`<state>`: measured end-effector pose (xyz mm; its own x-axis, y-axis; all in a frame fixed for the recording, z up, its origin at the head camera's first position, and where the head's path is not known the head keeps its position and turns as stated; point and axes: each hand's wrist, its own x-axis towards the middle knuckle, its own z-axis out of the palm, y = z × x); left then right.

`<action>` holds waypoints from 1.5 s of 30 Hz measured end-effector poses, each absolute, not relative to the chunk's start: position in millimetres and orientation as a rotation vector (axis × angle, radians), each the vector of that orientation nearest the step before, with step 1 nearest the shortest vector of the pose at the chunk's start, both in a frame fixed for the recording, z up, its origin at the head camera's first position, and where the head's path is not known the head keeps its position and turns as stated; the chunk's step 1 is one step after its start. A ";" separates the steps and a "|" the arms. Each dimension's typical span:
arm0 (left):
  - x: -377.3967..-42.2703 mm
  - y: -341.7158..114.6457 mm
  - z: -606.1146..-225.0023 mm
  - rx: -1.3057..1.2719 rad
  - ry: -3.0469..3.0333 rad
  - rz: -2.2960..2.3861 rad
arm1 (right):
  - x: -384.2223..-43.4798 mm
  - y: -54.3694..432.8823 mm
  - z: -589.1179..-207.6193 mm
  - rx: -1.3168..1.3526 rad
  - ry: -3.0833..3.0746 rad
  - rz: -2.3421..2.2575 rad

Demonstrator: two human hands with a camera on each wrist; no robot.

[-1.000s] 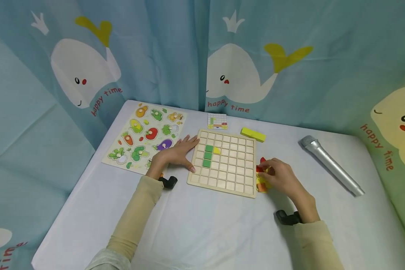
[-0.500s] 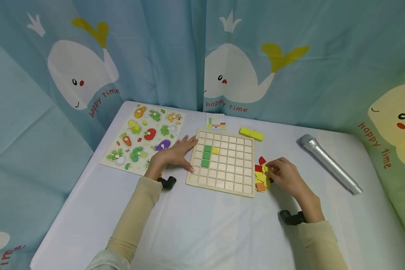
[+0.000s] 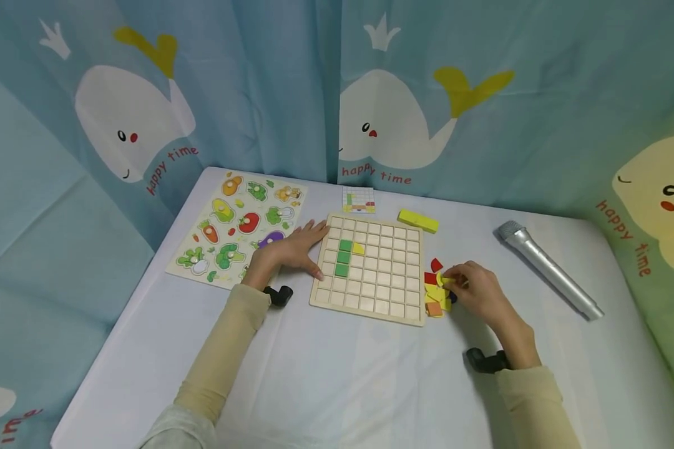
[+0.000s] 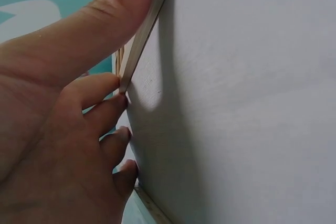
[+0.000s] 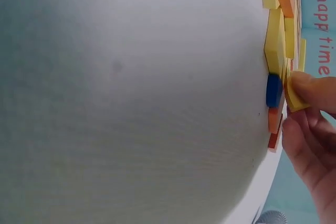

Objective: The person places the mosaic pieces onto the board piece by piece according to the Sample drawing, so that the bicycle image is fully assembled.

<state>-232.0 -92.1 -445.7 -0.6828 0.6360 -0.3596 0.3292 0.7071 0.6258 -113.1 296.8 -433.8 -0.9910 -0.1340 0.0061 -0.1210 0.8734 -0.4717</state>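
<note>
My left hand (image 3: 293, 251) lies spread at the left edge of a wooden grid board (image 3: 382, 315), thumb on its frame. In the left wrist view the thumb and fingertips touch the board's edge (image 4: 140, 45). Green squares (image 3: 344, 257) and a yellow piece (image 3: 358, 249) sit in the grid. Right of the board, my right hand (image 3: 474, 288) pinches a yellow piece (image 5: 294, 95) between thumb and fingers, over a small pile of pieces. The pile shows an orange square (image 3: 434, 309), a red piece (image 3: 430, 279), a blue piece (image 5: 273, 91) and several yellow ones.
A vegetable puzzle board (image 3: 241, 206) lies at the back left. Behind the grid are a small pattern card (image 3: 358, 200) and a yellow block (image 3: 418, 221). A silver microphone (image 3: 550, 271) lies on the right. Curtains (image 3: 292, 87) stand behind the table.
My right hand has shifted slightly right across the pile, uncovering red pieces, and a yellow piece now shows in its fingers. The left hand stays at the board's edge.
</note>
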 end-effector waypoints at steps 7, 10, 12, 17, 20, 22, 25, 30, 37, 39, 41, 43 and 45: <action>-241.2 -90.4 -445.5 0.738 2.338 0.687 | -110.2 291.6 -432.9 -0.298 3.038 -0.820; -245.4 -89.4 -445.4 0.748 2.335 0.691 | -110.5 285.4 -430.0 -0.329 3.039 -0.848; -247.1 -88.6 -445.0 0.748 2.329 0.702 | -111.0 280.4 -428.4 -0.351 3.034 -0.875; -248.1 -88.3 -443.0 0.742 2.321 0.721 | -113.5 264.6 -425.2 -0.413 3.006 -0.943; -247.4 -88.1 -442.4 0.733 2.317 0.739 | -115.2 254.8 -424.0 -0.471 2.981 -0.989; -246.8 -87.7 -442.4 0.724 2.316 0.753 | -116.4 248.9 -423.8 -0.519 2.957 -1.026; -245.9 -87.3 -442.8 0.711 2.317 0.764 | -119.0 240.1 -424.5 -0.570 2.919 -1.067; -246.6 -86.9 -444.1 0.694 2.324 0.756 | -126.5 223.3 -427.1 -0.543 2.853 -1.120; -247.5 -86.7 -446.3 0.713 2.319 0.770 | -135.5 200.7 -432.7 -0.561 2.807 -1.170; -247.3 -87.2 -447.3 0.717 2.321 0.773 | -137.3 194.7 -434.4 -0.579 2.809 -1.174; -247.0 -87.4 -448.0 0.720 2.323 0.776 | -138.9 188.5 -434.6 -0.598 2.812 -1.183; -246.7 -87.7 -448.1 0.718 2.330 0.772 | -140.5 182.8 -434.2 -0.610 2.802 -1.210; -247.0 -88.0 -448.5 0.709 2.337 0.764 | -141.9 177.0 -432.8 -0.611 2.788 -1.230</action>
<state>-247.0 -88.0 -448.5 -0.6940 0.6286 -0.3510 0.3000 0.6957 0.6527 -141.9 177.0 -432.8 -0.9222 -0.3660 0.1249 -0.3390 0.6098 -0.7164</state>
